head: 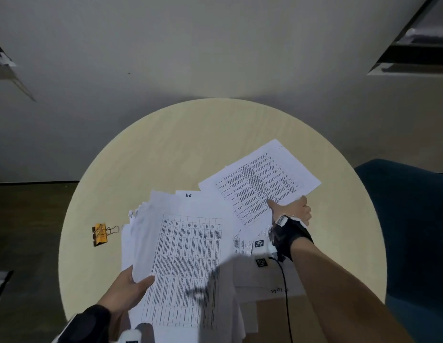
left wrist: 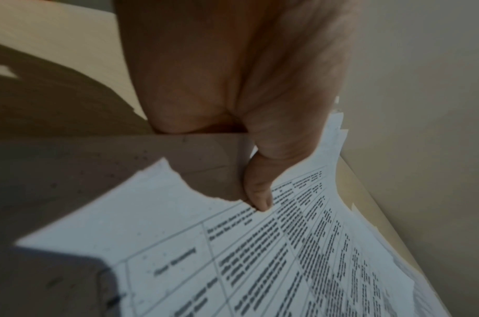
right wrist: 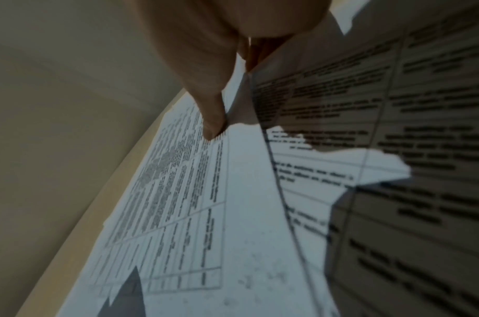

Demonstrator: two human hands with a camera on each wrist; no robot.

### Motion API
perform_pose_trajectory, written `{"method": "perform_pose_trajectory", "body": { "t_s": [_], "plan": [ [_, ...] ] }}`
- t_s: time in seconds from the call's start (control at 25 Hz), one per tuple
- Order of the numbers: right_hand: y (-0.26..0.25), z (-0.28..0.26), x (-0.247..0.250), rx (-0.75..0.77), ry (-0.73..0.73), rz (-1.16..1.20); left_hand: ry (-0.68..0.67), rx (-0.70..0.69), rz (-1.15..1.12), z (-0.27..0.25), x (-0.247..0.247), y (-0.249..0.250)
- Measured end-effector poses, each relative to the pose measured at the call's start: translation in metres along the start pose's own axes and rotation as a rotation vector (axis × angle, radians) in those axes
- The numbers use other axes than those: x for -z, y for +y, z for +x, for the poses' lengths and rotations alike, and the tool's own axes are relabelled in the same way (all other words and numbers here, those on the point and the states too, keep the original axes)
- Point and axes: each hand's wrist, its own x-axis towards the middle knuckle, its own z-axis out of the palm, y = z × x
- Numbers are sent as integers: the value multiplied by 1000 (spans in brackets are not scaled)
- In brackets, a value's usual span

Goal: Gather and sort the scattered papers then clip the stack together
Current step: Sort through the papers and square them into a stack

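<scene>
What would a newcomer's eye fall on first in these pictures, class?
First, the stack of printed papers gripped by the left hand at the round table's near edge. Next, the right hand pinching a loose sheet further right. Then the yellow binder clip, lying left of the stack.

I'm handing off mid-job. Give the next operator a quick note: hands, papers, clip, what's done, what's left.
Left hand: grips the gathered stack at its left edge, thumb on top.
Right hand: pinches the near edge of a loose printed sheet at the right of the round table.
More sheets lie under the right wrist.
Binder clip: on the table left of the stack, untouched.
Done: most papers gathered.
Left: add the remaining sheets, square the stack, clip it.
</scene>
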Motion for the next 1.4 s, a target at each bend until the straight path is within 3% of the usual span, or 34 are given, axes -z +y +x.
{"method": "perform_pose_trajectory", "body": {
  "t_s": [0.16,0.32,0.52,0.68,0.8,0.92,1.04,1.16,1.36,1.4],
  "plan": [
    [0,24,18,17,-238,171,-14,-26,-11,-7,-3,9],
    [6,31,72,98,-188,244,-22,31,-48,-8,0,8],
    [39,28,108,256,-409,-144,22,10,-56,-12,-2,9],
    [60,0,76,277,-372,-97,-30,31,-41,-11,-2,7],
    [62,-17,61,292,-386,-240,-15,1,-33,-13,-1,7],
    [71,-23,55,291,-356,-200,9,-40,-35,-14,-4,11],
    [78,-15,66,116,-173,101,10,-36,-37,-16,-5,11],
    [79,4,90,-49,-155,309,1,-48,-2,-13,-4,4],
    [72,4,112,103,-274,107,-4,-39,29,-8,-3,0],
    [71,1,116,126,-243,97,0,-41,17,-8,-4,0]
  ]
}}
